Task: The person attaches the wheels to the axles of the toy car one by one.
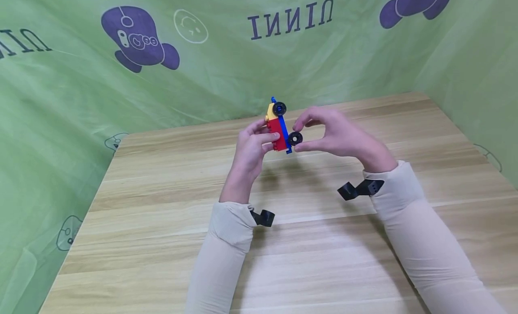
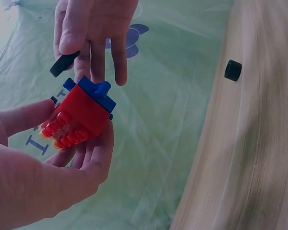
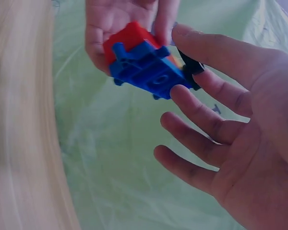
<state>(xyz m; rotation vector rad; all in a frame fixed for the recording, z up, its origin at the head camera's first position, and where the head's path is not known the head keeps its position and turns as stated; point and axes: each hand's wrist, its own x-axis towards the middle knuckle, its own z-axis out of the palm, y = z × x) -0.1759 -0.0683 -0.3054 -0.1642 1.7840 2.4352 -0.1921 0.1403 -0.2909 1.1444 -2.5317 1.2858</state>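
Toy car [image 1: 275,125], red-yellow on blue chassis [image 1: 283,130], pinched in left hand [image 1: 252,145], thumb covering part of the red; right of this grip, black wheel [image 1: 295,138] pinched in right hand [image 1: 337,133]; tabletop [image 1: 162,183] below; small black cylinder [image 2: 233,70] on it.

Both forearms [image 1: 425,242] reach forward, converging; the left hand [image 1: 252,141] grips with bent fingers, while the right hand [image 1: 333,132] pinches between thumb [image 3: 225,51] and forefinger [image 3: 225,93].
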